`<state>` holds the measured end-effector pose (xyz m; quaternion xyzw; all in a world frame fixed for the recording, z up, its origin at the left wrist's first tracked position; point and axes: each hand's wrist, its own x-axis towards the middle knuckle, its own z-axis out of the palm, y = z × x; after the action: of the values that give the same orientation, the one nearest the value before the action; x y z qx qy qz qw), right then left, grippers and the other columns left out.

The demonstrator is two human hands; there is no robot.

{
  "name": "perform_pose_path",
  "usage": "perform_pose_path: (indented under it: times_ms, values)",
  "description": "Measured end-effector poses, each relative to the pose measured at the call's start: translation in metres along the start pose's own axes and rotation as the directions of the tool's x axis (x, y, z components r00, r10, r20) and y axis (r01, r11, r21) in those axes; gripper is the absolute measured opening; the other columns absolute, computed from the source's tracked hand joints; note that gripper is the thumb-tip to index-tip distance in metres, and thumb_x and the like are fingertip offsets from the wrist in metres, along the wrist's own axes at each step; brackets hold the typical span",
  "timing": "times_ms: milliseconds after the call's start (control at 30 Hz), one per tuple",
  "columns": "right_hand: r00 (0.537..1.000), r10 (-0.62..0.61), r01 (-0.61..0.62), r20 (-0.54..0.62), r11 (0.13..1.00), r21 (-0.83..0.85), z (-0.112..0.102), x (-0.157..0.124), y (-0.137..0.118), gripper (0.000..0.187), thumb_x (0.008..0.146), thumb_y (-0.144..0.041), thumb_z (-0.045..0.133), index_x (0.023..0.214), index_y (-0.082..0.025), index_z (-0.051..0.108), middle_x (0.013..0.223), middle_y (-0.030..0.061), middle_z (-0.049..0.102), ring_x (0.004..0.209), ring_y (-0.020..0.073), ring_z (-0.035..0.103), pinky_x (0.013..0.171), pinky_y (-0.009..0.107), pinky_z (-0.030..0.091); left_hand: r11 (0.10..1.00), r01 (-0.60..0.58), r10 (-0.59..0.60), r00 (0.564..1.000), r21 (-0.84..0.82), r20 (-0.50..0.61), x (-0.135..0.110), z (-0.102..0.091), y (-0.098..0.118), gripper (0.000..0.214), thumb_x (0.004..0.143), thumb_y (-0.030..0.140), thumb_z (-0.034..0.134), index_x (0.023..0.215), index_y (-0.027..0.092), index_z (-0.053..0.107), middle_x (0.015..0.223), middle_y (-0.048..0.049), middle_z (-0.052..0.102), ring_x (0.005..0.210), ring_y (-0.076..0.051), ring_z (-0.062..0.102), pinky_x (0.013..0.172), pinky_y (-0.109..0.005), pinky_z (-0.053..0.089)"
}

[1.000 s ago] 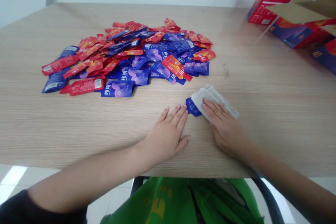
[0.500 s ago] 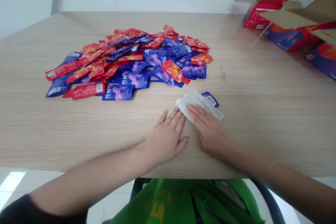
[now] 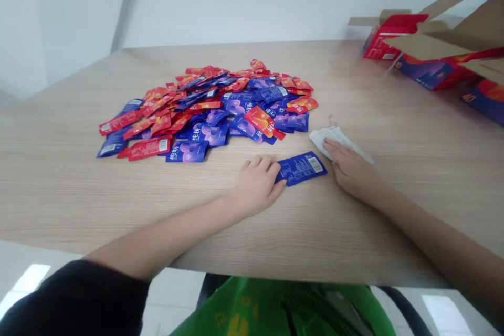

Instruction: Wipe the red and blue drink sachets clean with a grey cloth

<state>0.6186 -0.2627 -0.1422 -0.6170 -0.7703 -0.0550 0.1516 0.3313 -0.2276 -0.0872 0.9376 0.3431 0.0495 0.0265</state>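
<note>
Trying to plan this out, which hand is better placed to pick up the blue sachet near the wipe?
Probably the left hand: it holds nothing and lies right at the end of the blue sachet, while the right hand is resting on the white wipe.

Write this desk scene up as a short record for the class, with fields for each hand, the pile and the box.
left hand: left hand, touching the end of a blue sachet
right hand: right hand, resting on a crumpled white wipe
pile: red and blue sachets, heaped on a wood-grain table
box: opened printed carton, at the far right of the table
</note>
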Motion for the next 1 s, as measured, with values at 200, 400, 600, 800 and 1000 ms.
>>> perform_pose_path:
  times_ms: [200,400,600,800,1000]
  values:
    - [0.993,-0.087,0.088,-0.079,0.996,0.014,0.019,0.035,0.0,0.051,0.088,-0.009,0.035,0.134,0.003,0.051,0.141,0.0219,0.051,0.133,0.028,0.046,0.113,0.045,0.038,0.996,0.076,-0.071,0.993,-0.045,0.095,0.047,0.005,0.011,0.058,0.081,0.066,0.06,0.113,0.018,0.054,0.122,-0.012,0.058,0.115,-0.03,0.054,0.092,-0.042,0.048]
    - [0.985,-0.11,0.107,-0.137,0.994,-0.028,0.023,0.034,0.015,0.05,0.086,-0.007,0.035,0.13,-0.001,0.057,0.137,0.0196,0.056,0.128,0.0261,0.052,0.109,0.044,0.043,0.99,0.135,-0.138,0.989,0.049,0.049,0.072,0.01,0.014,0.034,0.089,0.037,0.06,0.115,0.019,0.047,0.106,-0.0086,0.069,0.094,-0.024,0.067,0.074,-0.032,0.05]
    - [0.979,-0.082,0.071,-0.186,0.995,-0.063,0.026,0.028,0.02,0.056,0.077,-0.002,0.036,0.129,0.0,0.057,0.136,0.0191,0.057,0.126,0.0265,0.055,0.107,0.045,0.046,0.965,0.096,-0.087,0.995,0.244,-0.05,0.098,-0.005,-0.013,0.03,0.09,0.013,0.047,0.119,0.021,0.052,0.107,-0.0086,0.07,0.098,-0.024,0.067,0.086,-0.038,0.045]
    - [0.977,-0.075,0.06,-0.198,0.995,-0.083,0.029,0.029,0.017,0.058,0.076,-0.002,0.036,0.13,-0.002,0.058,0.137,0.0175,0.057,0.126,0.0257,0.054,0.107,0.044,0.046,0.917,0.181,-0.149,0.982,0.354,-0.117,0.131,-0.034,-0.059,0.025,0.095,0.015,0.045,0.111,0.019,0.064,0.099,-0.0077,0.072,0.091,-0.022,0.068,0.092,-0.041,0.043]
    - [0.98,-0.067,0.05,-0.185,0.994,-0.092,0.031,0.028,0.018,0.059,0.077,-0.002,0.036,0.132,-0.002,0.056,0.138,0.0166,0.055,0.128,0.0239,0.053,0.108,0.043,0.045,0.81,0.446,-0.395,0.895,0.381,-0.208,0.181,-0.068,-0.133,0.033,0.095,0.038,0.058,0.119,0.016,0.059,0.116,-0.0084,0.063,0.104,-0.022,0.062,0.092,-0.046,0.051]
